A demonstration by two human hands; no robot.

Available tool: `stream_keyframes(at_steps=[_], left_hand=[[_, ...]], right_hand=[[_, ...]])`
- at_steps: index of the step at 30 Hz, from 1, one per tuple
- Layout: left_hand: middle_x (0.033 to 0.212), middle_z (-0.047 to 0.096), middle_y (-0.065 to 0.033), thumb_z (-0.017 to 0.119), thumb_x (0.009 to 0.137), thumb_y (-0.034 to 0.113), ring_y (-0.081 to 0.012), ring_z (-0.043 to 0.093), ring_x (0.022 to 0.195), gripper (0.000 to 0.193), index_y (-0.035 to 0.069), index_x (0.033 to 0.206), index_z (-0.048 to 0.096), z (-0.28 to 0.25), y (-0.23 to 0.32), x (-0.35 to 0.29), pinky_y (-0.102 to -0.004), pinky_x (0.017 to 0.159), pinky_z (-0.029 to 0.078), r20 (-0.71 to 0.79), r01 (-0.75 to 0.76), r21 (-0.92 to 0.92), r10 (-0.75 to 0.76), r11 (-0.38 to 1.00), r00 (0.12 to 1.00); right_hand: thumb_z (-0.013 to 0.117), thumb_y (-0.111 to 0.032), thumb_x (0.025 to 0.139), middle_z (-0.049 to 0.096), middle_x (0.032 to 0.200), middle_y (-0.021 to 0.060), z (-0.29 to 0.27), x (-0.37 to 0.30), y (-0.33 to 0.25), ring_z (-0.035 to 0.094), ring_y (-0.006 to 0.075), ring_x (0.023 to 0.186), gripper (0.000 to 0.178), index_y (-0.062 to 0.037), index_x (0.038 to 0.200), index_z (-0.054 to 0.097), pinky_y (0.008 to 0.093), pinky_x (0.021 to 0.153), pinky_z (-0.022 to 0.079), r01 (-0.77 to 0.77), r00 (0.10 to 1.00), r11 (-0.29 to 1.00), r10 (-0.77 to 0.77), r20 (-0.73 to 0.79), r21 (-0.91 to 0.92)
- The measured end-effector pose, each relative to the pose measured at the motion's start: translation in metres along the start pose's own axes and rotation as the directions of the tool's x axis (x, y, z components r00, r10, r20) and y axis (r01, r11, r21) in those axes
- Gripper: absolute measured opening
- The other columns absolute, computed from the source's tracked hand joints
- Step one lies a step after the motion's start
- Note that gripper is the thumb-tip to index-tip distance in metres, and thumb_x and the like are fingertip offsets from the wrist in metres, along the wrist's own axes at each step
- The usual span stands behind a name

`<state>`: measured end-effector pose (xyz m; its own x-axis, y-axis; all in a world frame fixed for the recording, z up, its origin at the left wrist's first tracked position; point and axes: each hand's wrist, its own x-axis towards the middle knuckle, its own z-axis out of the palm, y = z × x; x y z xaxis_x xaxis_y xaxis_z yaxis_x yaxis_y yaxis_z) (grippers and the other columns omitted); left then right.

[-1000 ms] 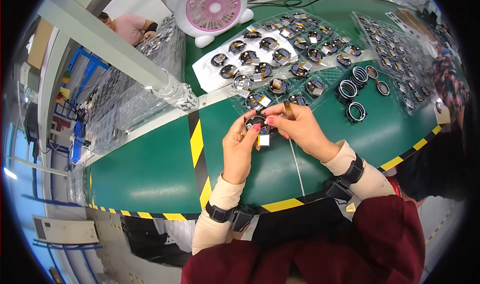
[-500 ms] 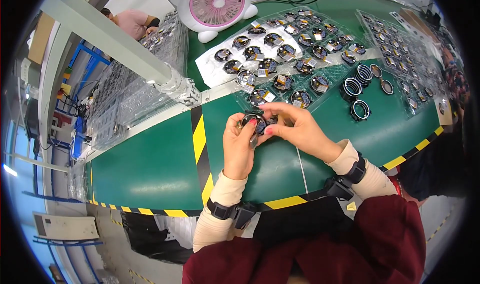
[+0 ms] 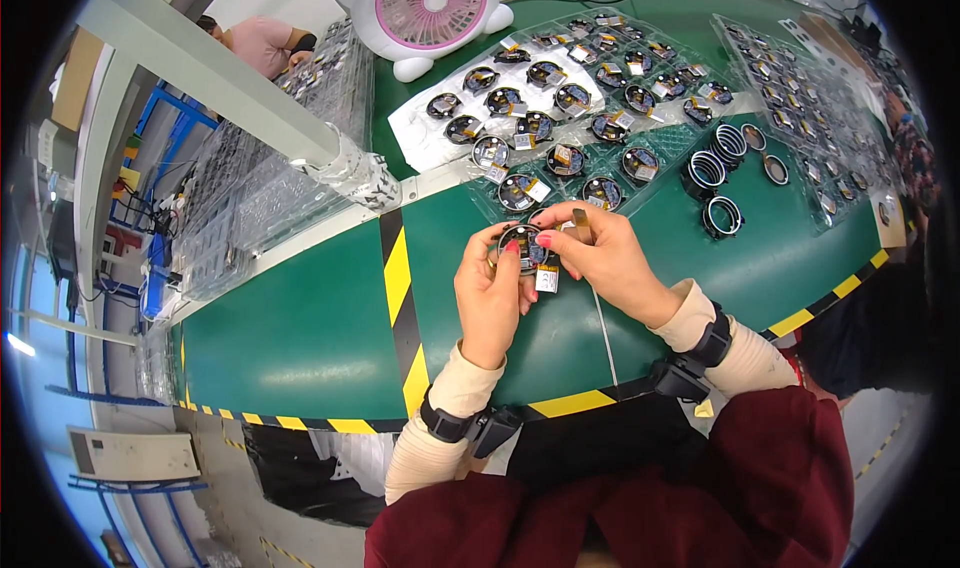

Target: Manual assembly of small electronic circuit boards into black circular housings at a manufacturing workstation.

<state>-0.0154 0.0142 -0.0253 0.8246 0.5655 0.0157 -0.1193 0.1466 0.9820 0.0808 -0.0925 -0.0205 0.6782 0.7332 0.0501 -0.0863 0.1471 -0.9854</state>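
Between my hands is a round electronic module (image 3: 523,253) with a dark rim and circuit parts inside. A small pale rectangular piece (image 3: 547,278) hangs from its lower right side. My left hand (image 3: 487,303) is closed on the module's left edge, its thumb lying across the face. My right hand (image 3: 617,266) pinches the right edge between thumb and fingers. A small brownish strip (image 3: 581,220) sticks up by the right fingers; what it is attached to is hidden. Just beyond my hands, similar round modules (image 3: 519,194) lie in a clear plastic tray (image 3: 655,190).
Black and silver rings (image 3: 721,216) stand on the green table (image 3: 300,343) to the right, beside small round discs (image 3: 775,170). Another tray of modules (image 3: 800,108) lies farther right. A pink-and-white fan (image 3: 437,8) stands at the back; a post (image 3: 220,83) rises left. A person (image 3: 262,48) works beyond.
The module has turned so its face shows more and the pale piece now hangs at its lower right. Both hands have shifted slightly, and the brownish strip now stands up by my right fingers.
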Motion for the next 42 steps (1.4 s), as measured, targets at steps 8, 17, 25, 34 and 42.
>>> stream_keyframes(at_steps=[8,17,25,34,42], left_hand=[[0.063,0.050,-0.0033,0.041,0.089,0.006,-0.0061,0.045,0.043,0.021,0.000,0.109,0.043,0.002,0.001,-0.002,-0.0168,0.035,0.033,-0.028,-0.033,0.015,0.034,0.999,0.999],[0.079,0.060,-0.0090,0.044,0.089,0.009,-0.0086,0.051,0.053,0.036,0.003,0.123,0.032,0.011,-0.003,0.003,-0.0160,0.042,0.037,0.105,-0.105,0.074,0.097,0.992,0.990],[0.085,0.062,-0.0101,0.045,0.089,0.008,-0.0074,0.051,0.055,0.036,0.002,0.123,0.035,0.006,-0.001,0.002,-0.0166,0.045,0.038,0.182,-0.099,0.132,0.074,0.986,0.981],[0.082,0.062,-0.0092,0.045,0.088,0.007,-0.0066,0.050,0.056,0.032,0.002,0.119,0.039,0.000,-0.001,0.001,-0.0165,0.046,0.038,0.172,-0.077,0.134,0.053,0.988,0.984],[0.081,0.062,-0.0111,0.044,0.088,0.008,-0.0078,0.051,0.054,0.029,0.001,0.116,0.043,0.002,-0.005,0.003,-0.0168,0.045,0.039,0.170,-0.089,0.141,0.064,0.986,0.983]], right_hand=[[0.058,-0.005,0.080,0.054,0.069,-0.0053,0.000,0.000,0.003,0.041,-0.0008,0.056,0.017,-0.0011,0.097,0.057,0.0160,0.048,0.032,0.139,0.990,0.989,-0.138,0.026,-0.051],[0.058,-0.006,0.078,0.060,0.076,0.0029,-0.048,0.018,-0.032,0.052,0.0062,0.056,0.020,-0.0052,0.097,0.053,0.0225,0.050,0.040,0.242,0.881,0.642,-0.459,-0.112,-0.728],[0.061,-0.016,0.071,0.062,0.077,0.0132,-0.172,0.072,-0.069,0.059,0.0310,0.076,0.021,-0.0112,0.091,0.058,0.0414,0.065,0.046,-0.142,0.908,0.147,-0.375,-0.188,-0.979],[0.062,-0.020,0.070,0.062,0.080,0.0145,-0.162,0.113,-0.056,0.060,0.0310,0.079,0.013,-0.0083,0.077,0.062,0.0412,0.069,0.046,-0.103,0.948,0.102,-0.292,-0.129,-0.989],[0.059,-0.019,0.072,0.061,0.078,0.0182,-0.144,0.167,-0.038,0.060,0.0334,0.077,0.016,-0.0028,0.076,0.061,0.0419,0.066,0.048,-0.106,0.929,0.062,-0.349,-0.121,-0.992]])
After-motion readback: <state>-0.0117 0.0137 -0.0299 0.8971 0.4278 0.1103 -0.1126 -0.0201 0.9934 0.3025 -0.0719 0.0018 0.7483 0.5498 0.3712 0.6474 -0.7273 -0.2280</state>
